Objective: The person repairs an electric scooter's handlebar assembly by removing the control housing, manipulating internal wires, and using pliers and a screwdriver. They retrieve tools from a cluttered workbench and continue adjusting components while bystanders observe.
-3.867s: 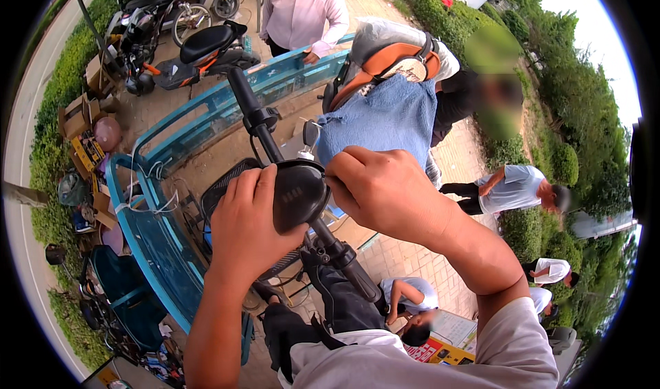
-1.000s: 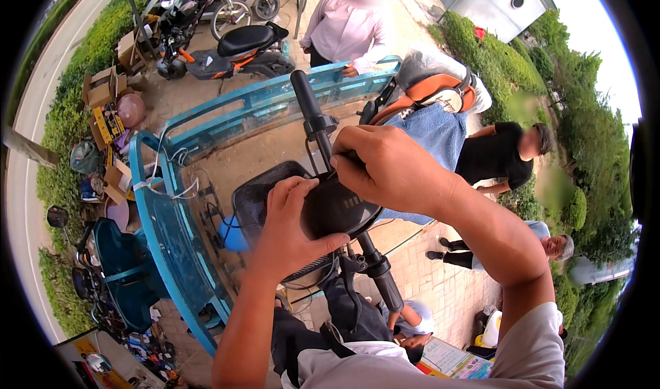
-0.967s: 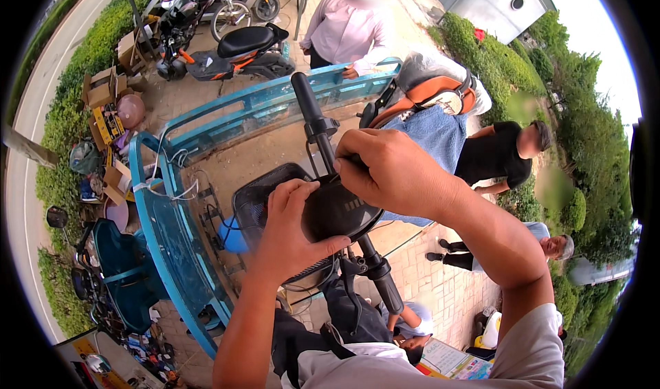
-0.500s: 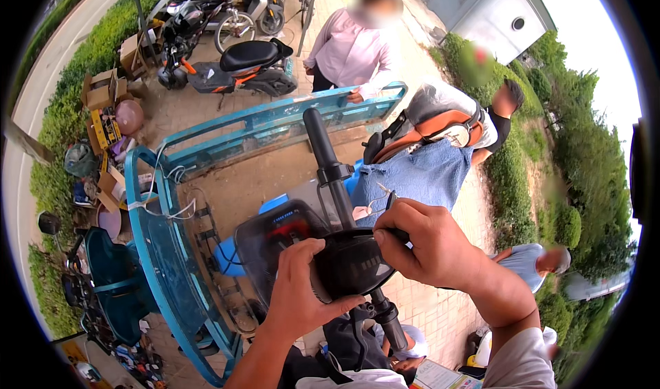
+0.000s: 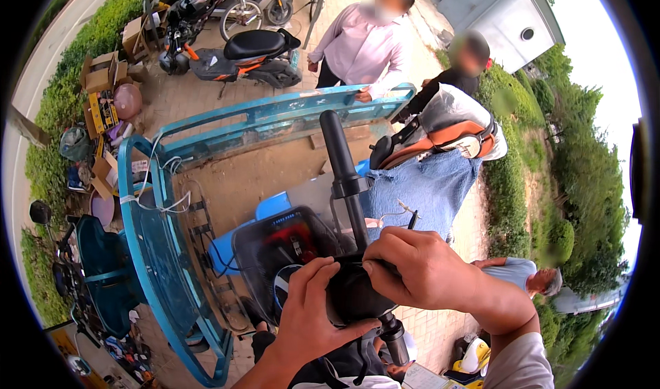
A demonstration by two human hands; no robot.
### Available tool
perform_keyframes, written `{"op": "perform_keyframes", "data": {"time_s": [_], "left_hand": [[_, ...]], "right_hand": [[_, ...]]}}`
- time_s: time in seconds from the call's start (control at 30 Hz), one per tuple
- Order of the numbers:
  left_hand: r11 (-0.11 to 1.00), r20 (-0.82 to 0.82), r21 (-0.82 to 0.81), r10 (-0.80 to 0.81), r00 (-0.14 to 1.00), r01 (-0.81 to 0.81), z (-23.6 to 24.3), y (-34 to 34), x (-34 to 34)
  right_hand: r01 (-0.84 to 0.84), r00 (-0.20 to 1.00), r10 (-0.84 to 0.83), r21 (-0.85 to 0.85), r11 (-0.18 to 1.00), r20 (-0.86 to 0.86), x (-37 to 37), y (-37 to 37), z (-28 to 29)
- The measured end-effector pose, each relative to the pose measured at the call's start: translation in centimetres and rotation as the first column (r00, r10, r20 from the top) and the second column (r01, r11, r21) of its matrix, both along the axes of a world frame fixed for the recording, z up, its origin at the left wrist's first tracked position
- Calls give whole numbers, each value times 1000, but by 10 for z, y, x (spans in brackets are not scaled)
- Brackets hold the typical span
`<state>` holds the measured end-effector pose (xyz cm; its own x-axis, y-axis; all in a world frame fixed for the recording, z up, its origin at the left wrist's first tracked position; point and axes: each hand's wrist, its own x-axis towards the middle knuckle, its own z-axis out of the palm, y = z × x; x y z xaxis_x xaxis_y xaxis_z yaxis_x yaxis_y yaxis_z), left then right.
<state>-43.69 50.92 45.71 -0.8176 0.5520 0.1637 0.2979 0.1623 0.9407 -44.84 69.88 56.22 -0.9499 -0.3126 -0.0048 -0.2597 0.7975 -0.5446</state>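
My left hand (image 5: 320,299) grips the left side of a rounded black housing (image 5: 354,296) on a handlebar (image 5: 344,159), thumb along its lower edge. My right hand (image 5: 412,265) is pinched at the housing's upper right edge; what its fingers hold is hidden. A thin black piece (image 5: 414,220) sticks up above those fingers, near a pale cord (image 5: 402,207). Left of the housing is a black basket (image 5: 265,241) with a red object inside. A blue cloth (image 5: 430,190) lies over the orange and black seat (image 5: 433,138) beyond.
A teal cart rail (image 5: 165,245) borders the bed (image 5: 240,176), which holds a blue plastic piece (image 5: 271,205). A person in pink (image 5: 361,42) touches the far rail; others stand right (image 5: 447,73), (image 5: 512,272). Scooters (image 5: 254,52) and cardboard boxes (image 5: 100,73) are behind.
The handlebar, housing and both my hands appear lower in the view. More of the basket and cart bed shows. The person in dark clothing now stands near the far rail's right end.
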Motion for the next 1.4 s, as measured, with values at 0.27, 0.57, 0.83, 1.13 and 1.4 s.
{"op": "perform_keyframes", "data": {"time_s": [0.27,0.57,0.83,1.13,1.4], "left_hand": [[1000,-3,27,1,1000,-1,-7,-1,1],[1000,-73,7,-5,997,5,-15,0,4],[998,-26,41,55,998,-53,-12,-3,7],[996,23,76,37,999,-38,-18,-5,10],[994,-16,96,45,999,-43,-18,-6,8]], "right_hand": [[-31,999,29,113,993,20,-4,-8,-4],[-430,903,355,513,742,243,-21,-48,8],[-402,897,207,530,747,389,-30,-51,29],[-331,943,250,563,757,219,-23,-44,18],[-332,942,318,452,828,110,-28,-49,17]]}}
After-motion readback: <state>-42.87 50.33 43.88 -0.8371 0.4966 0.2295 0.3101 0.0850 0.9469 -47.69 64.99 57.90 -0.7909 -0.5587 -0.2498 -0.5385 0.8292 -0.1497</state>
